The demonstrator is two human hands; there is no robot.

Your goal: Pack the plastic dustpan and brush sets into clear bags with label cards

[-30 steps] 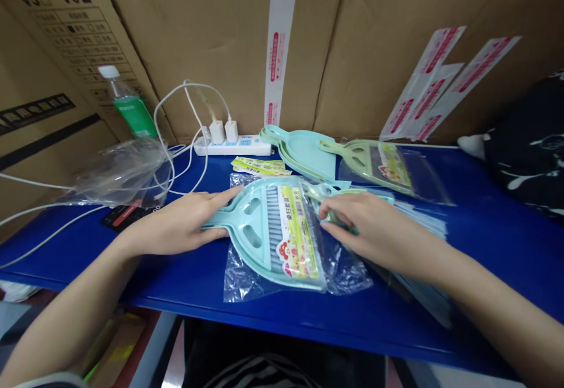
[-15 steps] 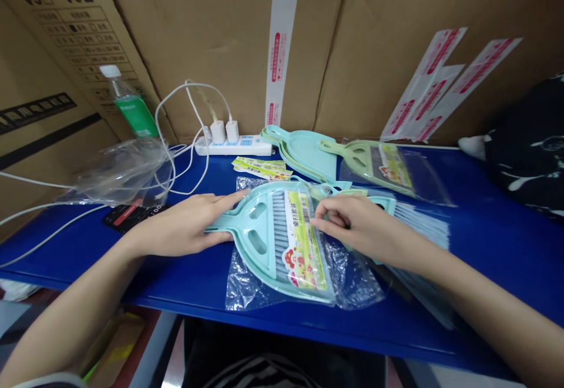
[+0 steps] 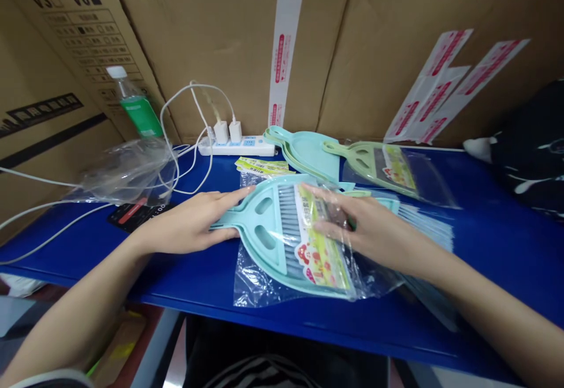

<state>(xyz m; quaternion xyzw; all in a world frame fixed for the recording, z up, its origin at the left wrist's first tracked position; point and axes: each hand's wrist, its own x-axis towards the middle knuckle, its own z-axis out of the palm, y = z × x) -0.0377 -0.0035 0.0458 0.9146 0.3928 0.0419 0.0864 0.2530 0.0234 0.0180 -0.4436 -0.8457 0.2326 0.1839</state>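
Observation:
A teal dustpan [image 3: 268, 241] with a brush and a yellow-green label [image 3: 321, 253] lies partly inside a clear plastic bag [image 3: 255, 282] on the blue table [image 3: 506, 247]. My left hand [image 3: 194, 223] is closed on the dustpan's handle, thumb below and fingers on top. My right hand [image 3: 370, 229] lies over the pan's wide end. Its fingers are stretched out flat under the bag's film, on the label. Beneath my right wrist is a stack of pale blue brushes [image 3: 432, 229].
Behind are stacked teal dustpans [image 3: 308, 150], a bagged green dustpan [image 3: 379, 165], loose labels [image 3: 262, 166], a power strip [image 3: 238, 146] with chargers and white cables, a green bottle [image 3: 138, 109] and crumpled clear bags [image 3: 123, 168]. Cardboard boxes wall the back. A black cloth [image 3: 529, 147] lies at right.
The dustpan has shifted right and deeper into the bag. My right hand went from pinching at the bag's mouth to lying flat with fingers under the film. My left hand kept the handle.

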